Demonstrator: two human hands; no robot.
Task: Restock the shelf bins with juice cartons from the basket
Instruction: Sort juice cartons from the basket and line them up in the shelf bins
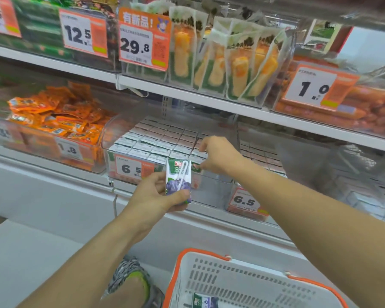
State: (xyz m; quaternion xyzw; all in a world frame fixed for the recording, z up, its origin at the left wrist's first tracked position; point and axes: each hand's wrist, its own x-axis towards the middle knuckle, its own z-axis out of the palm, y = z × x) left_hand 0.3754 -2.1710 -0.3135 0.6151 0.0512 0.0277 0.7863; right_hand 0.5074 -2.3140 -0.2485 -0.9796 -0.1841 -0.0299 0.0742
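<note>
My left hand (156, 194) grips a small white and green juice carton (178, 178) with blueberry art and a straw on its side, held upright just in front of the clear shelf bin (211, 190). My right hand (219, 155) reaches over the bin's front right corner and pinches another carton (196, 168) at its top, standing among the rows of cartons (156, 141) packed inside. The white basket with orange rim (238, 283) sits at the bottom, one carton (206, 301) lying in it.
A second clear bin (262, 156) of cartons with a 6.5 price tag stands to the right. A bin of orange snack packets (56, 116) is on the left. The upper shelf (187, 94) overhangs with pouches and price tags. My shoe (131, 278) is beside the basket.
</note>
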